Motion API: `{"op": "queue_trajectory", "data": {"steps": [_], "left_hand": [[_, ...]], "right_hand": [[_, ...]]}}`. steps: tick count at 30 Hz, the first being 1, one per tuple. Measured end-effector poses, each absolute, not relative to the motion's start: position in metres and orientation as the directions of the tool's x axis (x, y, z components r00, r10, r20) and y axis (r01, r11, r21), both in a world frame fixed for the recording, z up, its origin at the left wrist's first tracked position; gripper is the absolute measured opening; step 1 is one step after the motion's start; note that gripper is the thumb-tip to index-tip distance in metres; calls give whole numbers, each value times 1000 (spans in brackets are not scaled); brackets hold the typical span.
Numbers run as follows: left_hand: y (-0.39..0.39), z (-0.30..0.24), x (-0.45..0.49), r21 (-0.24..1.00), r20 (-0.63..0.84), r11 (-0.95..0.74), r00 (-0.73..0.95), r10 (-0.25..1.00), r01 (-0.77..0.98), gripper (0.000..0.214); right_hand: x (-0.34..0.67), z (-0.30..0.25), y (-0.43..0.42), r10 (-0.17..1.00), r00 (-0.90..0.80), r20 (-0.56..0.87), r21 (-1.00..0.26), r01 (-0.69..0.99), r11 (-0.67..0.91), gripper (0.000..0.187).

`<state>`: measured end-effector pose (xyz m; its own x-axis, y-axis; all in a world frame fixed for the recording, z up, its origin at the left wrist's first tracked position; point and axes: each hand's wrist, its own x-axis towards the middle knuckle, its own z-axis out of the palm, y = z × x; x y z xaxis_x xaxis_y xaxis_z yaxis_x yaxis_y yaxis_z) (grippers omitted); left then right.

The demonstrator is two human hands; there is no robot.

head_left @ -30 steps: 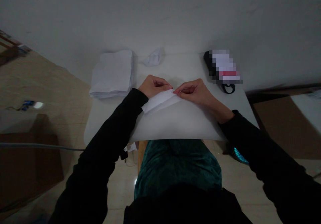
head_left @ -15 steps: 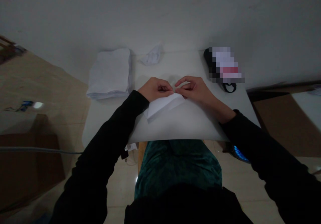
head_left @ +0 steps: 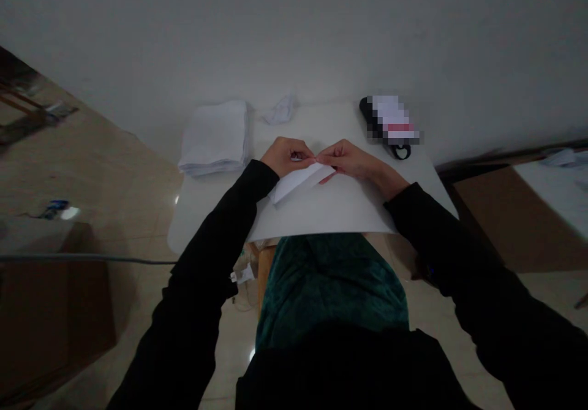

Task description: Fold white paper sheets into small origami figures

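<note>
White stack (head_left: 215, 134): left of the grip and a bit beyond it, near the left wrist, not touching. Crumpled scrap (head_left: 281, 110): straight beyond the left hand (head_left: 289, 154), well apart. That hand's thumb and fingers are clamped on the paper's far edge. Paper (head_left: 296, 182): folded, in the grip, slanting toward the body and left over the table (head_left: 340, 217); can't tell if its low end touches. Right hand (head_left: 348, 159): pinched on the same edge, fingertips against the left's. Black case (head_left: 373, 122): beyond and right of the grip, top pixelated.
</note>
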<state>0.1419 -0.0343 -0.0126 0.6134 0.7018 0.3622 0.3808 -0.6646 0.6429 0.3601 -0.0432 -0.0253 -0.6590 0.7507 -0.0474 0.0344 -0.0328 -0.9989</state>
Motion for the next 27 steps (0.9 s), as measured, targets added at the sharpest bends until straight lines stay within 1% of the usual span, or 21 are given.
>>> {"op": "queue_trajectory", "data": {"steps": [2, 4, 7, 8, 10, 11, 12, 13, 14, 16, 17, 19, 21, 22, 24, 26, 27], "left_hand": [[-34, -16, 141, 616, 391, -689, 611, 688, 382, 19], [-33, -18, 139, 615, 387, -679, 597, 702, 400, 16], [-30, -19, 135, 617, 401, -648, 530, 747, 447, 16], [-29, -19, 134, 611, 430, -638, 481, 764, 468, 23], [-25, -20, 130, 625, 498, -593, 326, 803, 508, 54], [-23, -21, 129, 651, 522, -559, 232, 821, 514, 71], [-20, -22, 128, 689, 529, -519, 138, 837, 506, 82], [-17, -24, 126, 732, 519, -479, 58, 853, 484, 87], [-15, -26, 125, 773, 495, -442, 2, 869, 455, 86], [-10, -30, 123, 839, 419, -364, -52, 907, 404, 70], [-8, -32, 122, 861, 381, -328, -66, 922, 389, 60], [-6, -34, 121, 882, 337, -282, -88, 937, 378, 42], [-7, -34, 121, 881, 333, -286, -65, 941, 376, 34], [-8, -33, 122, 881, 329, -301, -16, 944, 364, 31], [-12, -32, 126, 887, 311, -342, 146, 939, 309, 26], [-18, -29, 131, 898, 292, -369, 301, 908, 240, 28], [-20, -28, 133, 907, 277, -361, 339, 899, 215, 34]], "right_hand": [[360, -25, -41, 740, -670, -61, -996, 84, -6, 34], [359, -27, -39, 739, -671, -52, -993, 110, 30, 31], [355, -32, -34, 800, -600, 0, -997, 64, 47, 28], [355, -33, -31, 833, -554, 19, -998, 42, 51, 26], [356, -35, -26, 898, -435, 60, -998, 7, 70, 24], [358, -36, -24, 924, -374, 79, -997, -12, 81, 22], [359, -36, -21, 943, -319, 99, -995, -37, 92, 21], [361, -36, -19, 956, -269, 120, -992, -71, 104, 21], [362, -37, -18, 963, -231, 140, -987, -114, 117, 21], [364, -36, -16, 964, -198, 178, -971, -194, 140, 21], [365, -36, -16, 961, -207, 185, -966, -219, 139, 22], [366, -35, -17, 947, -279, 157, -971, -221, 96, 24], [366, -33, -20, 921, -378, 97, -987, -154, 41, 26], [366, -31, -21, 906, -417, 74, -994, -108, 31, 26], [365, -29, -23, 889, -454, 58, -998, -25, 53, 27], [364, -28, -26, 885, -461, 70, -995, 26, 92, 28], [364, -27, -26, 884, -461, 76, -994, 40, 106, 28]]}}
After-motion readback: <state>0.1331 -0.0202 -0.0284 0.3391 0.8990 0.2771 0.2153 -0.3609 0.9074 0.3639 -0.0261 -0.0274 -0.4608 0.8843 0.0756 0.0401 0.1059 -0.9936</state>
